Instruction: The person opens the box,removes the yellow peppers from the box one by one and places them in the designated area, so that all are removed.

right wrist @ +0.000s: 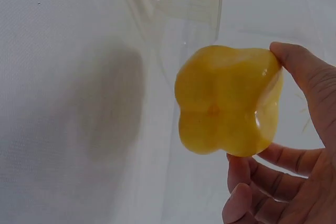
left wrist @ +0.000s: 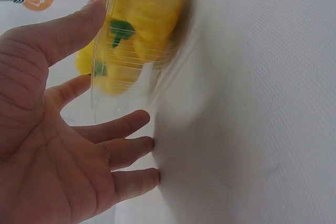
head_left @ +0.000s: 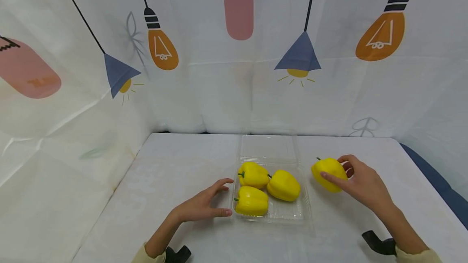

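My right hand (head_left: 368, 184) holds a yellow bell pepper (head_left: 327, 172) to the right of a clear plastic clamshell container (head_left: 292, 211). In the right wrist view this pepper (right wrist: 226, 100) shows its lobed bottom, pinched between thumb and fingers above the table. Three more yellow bell peppers with green stems lie inside the container: one at the back left (head_left: 254, 175), one at the front left (head_left: 251, 201) and one on the right (head_left: 284, 186). Beside the container's left wall is my left hand (head_left: 199, 206), fingers spread and thumb tip right at the rim, holding nothing.
The container's clear lid (head_left: 268, 147) is folded back toward the table's far edge. A white table (head_left: 175, 165) bears everything. Behind it hangs a white curtain (head_left: 219, 92) printed with lamps and bulbs. Dark straps (head_left: 378, 243) show at both wrists.
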